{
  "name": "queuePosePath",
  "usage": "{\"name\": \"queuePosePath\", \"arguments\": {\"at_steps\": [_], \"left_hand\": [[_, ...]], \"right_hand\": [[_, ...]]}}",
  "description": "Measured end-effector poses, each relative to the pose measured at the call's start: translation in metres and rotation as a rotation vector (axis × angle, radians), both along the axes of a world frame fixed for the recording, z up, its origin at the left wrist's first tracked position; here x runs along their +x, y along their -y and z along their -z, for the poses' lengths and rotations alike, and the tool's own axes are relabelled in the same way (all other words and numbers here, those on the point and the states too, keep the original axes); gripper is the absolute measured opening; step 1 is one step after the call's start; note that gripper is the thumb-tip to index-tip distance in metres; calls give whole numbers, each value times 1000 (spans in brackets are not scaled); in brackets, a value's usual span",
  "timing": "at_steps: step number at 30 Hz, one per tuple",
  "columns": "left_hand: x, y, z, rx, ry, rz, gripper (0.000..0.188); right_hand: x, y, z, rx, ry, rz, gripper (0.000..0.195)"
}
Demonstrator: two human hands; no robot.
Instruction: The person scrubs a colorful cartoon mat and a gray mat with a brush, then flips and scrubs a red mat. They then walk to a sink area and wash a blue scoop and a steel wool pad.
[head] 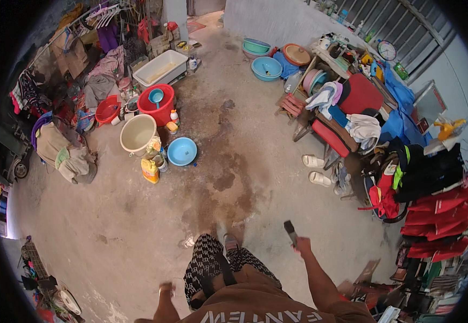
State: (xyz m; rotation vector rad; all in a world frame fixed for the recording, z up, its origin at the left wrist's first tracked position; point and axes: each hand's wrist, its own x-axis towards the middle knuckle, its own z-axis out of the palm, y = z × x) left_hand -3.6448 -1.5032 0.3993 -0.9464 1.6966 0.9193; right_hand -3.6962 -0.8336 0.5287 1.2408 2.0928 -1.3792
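Observation:
My right hand (303, 244) is closed around a short grey tool with a black end (289, 229), which looks like a brush. It is held out to the right of my body, above the concrete floor. My left hand (167, 288) hangs low at my left side, blurred, with a band at the wrist. Its fingers are not clear, and I see nothing in it. Ahead on the floor stand a blue basin (182, 151), a beige bucket (138, 133) and a yellow bottle (150, 171).
Wet patches (230, 177) darken the concrete. Farther off are a red tub (165, 95) holding a blue dipper (156, 96), a white rectangular basin (161, 68) and stacked basins (267, 68). Slippers (319, 178) lie before a red chair (331, 135) piled with cloths. A covered heap (66, 149) sits left.

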Motion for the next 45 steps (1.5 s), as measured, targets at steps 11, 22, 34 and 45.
{"name": "queuePosePath", "arguments": {"at_steps": [11,22,34,45], "left_hand": [[-218,-101,30,-90,-73,96,16],[-800,-474,-193,569,-1136,-62,21],[-871,-497,-169,737,-258,-907,32],[-969,-352,13,583,-170,-1964,15]], "right_hand": [[-256,-26,-70,-204,-155,225,23],[-492,-83,-64,-347,-173,265,22],[-856,33,-90,-651,75,-684,22],[-1049,-5,-85,-214,113,-621,21]]}}
